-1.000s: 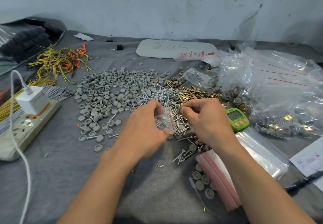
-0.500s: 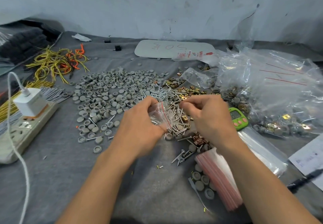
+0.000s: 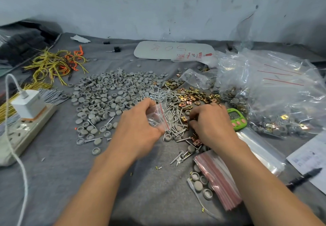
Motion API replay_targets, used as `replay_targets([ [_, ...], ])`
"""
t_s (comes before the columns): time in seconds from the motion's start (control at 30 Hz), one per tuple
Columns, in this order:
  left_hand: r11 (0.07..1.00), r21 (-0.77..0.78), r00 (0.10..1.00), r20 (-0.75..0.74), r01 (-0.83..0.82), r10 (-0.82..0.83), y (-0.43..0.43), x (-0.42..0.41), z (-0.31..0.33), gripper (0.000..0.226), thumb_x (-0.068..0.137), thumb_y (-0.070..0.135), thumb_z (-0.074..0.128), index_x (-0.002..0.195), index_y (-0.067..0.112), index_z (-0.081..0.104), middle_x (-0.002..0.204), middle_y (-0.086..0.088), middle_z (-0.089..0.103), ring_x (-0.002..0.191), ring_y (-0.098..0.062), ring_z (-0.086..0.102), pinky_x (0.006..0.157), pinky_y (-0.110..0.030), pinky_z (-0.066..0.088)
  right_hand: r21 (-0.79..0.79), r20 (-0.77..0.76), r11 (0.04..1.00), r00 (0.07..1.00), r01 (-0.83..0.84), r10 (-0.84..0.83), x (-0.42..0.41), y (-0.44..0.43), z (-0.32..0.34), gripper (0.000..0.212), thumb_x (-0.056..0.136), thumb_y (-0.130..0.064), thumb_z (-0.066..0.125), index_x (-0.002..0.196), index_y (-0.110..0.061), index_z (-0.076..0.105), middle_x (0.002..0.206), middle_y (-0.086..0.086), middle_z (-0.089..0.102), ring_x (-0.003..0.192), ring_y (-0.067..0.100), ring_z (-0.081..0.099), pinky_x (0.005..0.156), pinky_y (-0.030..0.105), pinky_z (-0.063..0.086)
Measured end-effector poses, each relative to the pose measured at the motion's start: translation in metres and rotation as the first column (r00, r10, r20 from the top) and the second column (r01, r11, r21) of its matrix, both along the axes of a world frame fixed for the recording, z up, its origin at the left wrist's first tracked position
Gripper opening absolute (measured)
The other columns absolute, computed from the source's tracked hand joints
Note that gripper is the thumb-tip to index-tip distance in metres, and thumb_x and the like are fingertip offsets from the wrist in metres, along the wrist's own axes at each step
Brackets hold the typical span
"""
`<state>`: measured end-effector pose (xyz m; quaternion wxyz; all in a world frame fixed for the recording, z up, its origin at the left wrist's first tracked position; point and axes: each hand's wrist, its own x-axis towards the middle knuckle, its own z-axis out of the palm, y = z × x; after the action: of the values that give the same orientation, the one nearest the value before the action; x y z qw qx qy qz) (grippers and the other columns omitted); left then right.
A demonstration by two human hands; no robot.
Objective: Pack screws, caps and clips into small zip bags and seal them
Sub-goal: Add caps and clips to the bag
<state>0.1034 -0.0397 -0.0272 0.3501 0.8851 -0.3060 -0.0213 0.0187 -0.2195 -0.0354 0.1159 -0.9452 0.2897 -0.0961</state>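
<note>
Hands have parted since half a second ago: the right hand point(image 3: 214, 125) has left the mouth of the small zip bag point(image 3: 159, 115) and dropped onto the heap. It lies knuckles up, with its fingers curled down among the clips point(image 3: 192, 97) and screws point(image 3: 169, 99). Whether its fingertips have hold of a piece cannot be told.

The left hand point(image 3: 139, 130) still pinches the bag between thumb and fingers, just over the near edge of the screw pile, and has drifted slightly lower. The bag's red zip line faces the right hand.

The bag is thin, clear, crinkled film with a few silver screws showing through. The loose screws are bright, threaded and flat-headed, lying in a tangle. The clips are small squares of folded metal with a brassy to coppery sheen. The caps point(image 3: 109, 92) are matte grey discs, many hollow side up, spread to the left across the soft grey cloth point(image 3: 150, 190). A flat stack of empty zip bags point(image 3: 217, 178) with pink-red strips lies beside the right forearm. A glossy green timer point(image 3: 236, 119) sits just right of the right hand.
</note>
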Motion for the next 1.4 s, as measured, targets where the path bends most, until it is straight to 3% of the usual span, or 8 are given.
replay_targets([
  [0.2, 0.999, 0.032, 1.000, 0.007, 0.022, -0.022, -0.002, 0.000, -0.002, 0.035, 0.077, 0.038, 0.086, 0.092, 0.036, 0.054, 0.094, 0.019, 0.064, 0.082, 0.007, 0.055, 0.062, -0.013, 0.032, -0.021, 0.083, 0.999, 0.996, 0.026, -0.024, -0.001, 0.000, -0.001, 0.022, 0.099, -0.021, 0.064, 0.080, -0.029, 0.071, 0.091, -0.006, 0.072, 0.094, 0.019, 0.055, 0.101, 0.041, 0.035],
  [0.4, 0.999, 0.039, 0.999, 0.042, 0.014, -0.015, -0.004, 0.001, -0.003, 0.038, 0.076, 0.041, 0.086, 0.093, 0.035, 0.053, 0.092, 0.019, 0.064, 0.081, 0.009, 0.054, 0.061, -0.011, 0.031, 0.433, 0.512, 0.882, 0.856, -0.186, -0.071, -0.001, 0.012, 0.006, 0.016, 0.095, -0.030, 0.074, 0.080, -0.036, 0.078, 0.069, -0.020, 0.072, 0.064, 0.006, 0.066, 0.053, 0.023, 0.052],
  [0.6, 1.000, 0.011, 0.999, 0.040, 0.006, -0.006, -0.006, 0.001, -0.002, 0.038, 0.072, 0.039, 0.086, 0.091, 0.033, 0.053, 0.088, 0.017, 0.063, 0.082, 0.007, 0.055, 0.061, -0.010, 0.036, 0.622, 0.521, 0.718, 0.850, -0.312, -0.082, 0.009, 0.025, 0.010, 0.012, 0.089, -0.028, 0.080, 0.077, -0.028, 0.082, 0.070, -0.007, 0.075, 0.061, 0.007, 0.061, 0.066, 0.040, 0.054],
  [0.77, 1.000, -0.031, 1.000, 0.010, -0.004, 0.004, -0.002, 0.001, -0.003, 0.036, 0.073, 0.035, 0.086, 0.090, 0.033, 0.054, 0.084, 0.016, 0.064, 0.078, 0.004, 0.057, 0.059, -0.014, 0.034, 0.730, 0.481, 0.605, 0.868, -0.319, -0.123, 0.013, 0.029, 0.010, 0.018, 0.091, -0.022, 0.077, 0.074, -0.024, 0.079, 0.056, -0.018, 0.064, 0.054, -0.006, 0.054, 0.069, 0.025, 0.042],
  [0.97, 0.998, -0.059, 1.000, 0.001, -0.023, 0.023, 0.001, 0.002, -0.001, 0.036, 0.071, 0.037, 0.085, 0.092, 0.034, 0.055, 0.082, 0.017, 0.064, 0.077, 0.009, 0.056, 0.059, -0.012, 0.034, 0.884, 0.402, 0.347, 0.889, -0.314, -0.219, 0.015, 0.031, 0.006, 0.012, 0.097, -0.016, 0.068, 0.089, -0.012, 0.076, 0.047, -0.013, 0.048, 0.052, 0.006, 0.040, 0.062, 0.023, 0.034],
  [1.17, 0.999, -0.042, 1.000, 0.017, 0.002, -0.001, 0.001, 0.001, -0.001, 0.038, 0.069, 0.040, 0.085, 0.089, 0.034, 0.052, 0.081, 0.018, 0.063, 0.080, 0.010, 0.055, 0.058, -0.013, 0.036, 0.814, 0.434, 0.477, 0.893, -0.333, -0.117, 0.018, 0.041, 0.009, 0.014, 0.094, -0.016, 0.072, 0.086, -0.015, 0.082, 0.068, -0.007, 0.075, 0.062, 0.000, 0.062, 0.067, 0.023, 0.048],
  [1.3, 0.999, -0.034, 1.000, 0.021, 0.000, 0.001, 0.000, 0.002, -0.001, 0.032, 0.074, 0.030, 0.083, 0.090, 0.032, 0.056, 0.082, 0.014, 0.067, 0.077, -0.005, 0.061, 0.063, -0.026, 0.046, 0.691, 0.453, 0.615, 0.891, -0.380, 0.041, 0.019, 0.052, 0.008, 0.008, 0.088, -0.017, 0.078, 0.085, -0.021, 0.085, 0.081, 0.015, 0.077, 0.068, 0.015, 0.059, 0.068, 0.047, 0.055],
  [1.4, 0.996, -0.072, 0.998, 0.012, -0.055, 0.056, 0.003, 0.004, -0.001, 0.029, 0.079, 0.038, 0.082, 0.091, 0.034, 0.057, 0.081, 0.019, 0.066, 0.075, -0.001, 0.059, 0.059, -0.021, 0.043, 0.631, 0.481, 0.711, 0.875, -0.310, -0.046, 0.014, 0.036, 0.012, 0.010, 0.087, -0.023, 0.080, 0.088, -0.032, 0.084, 0.076, -0.010, 0.078, 0.063, 0.001, 0.062, 0.065, 0.039, 0.057],
])
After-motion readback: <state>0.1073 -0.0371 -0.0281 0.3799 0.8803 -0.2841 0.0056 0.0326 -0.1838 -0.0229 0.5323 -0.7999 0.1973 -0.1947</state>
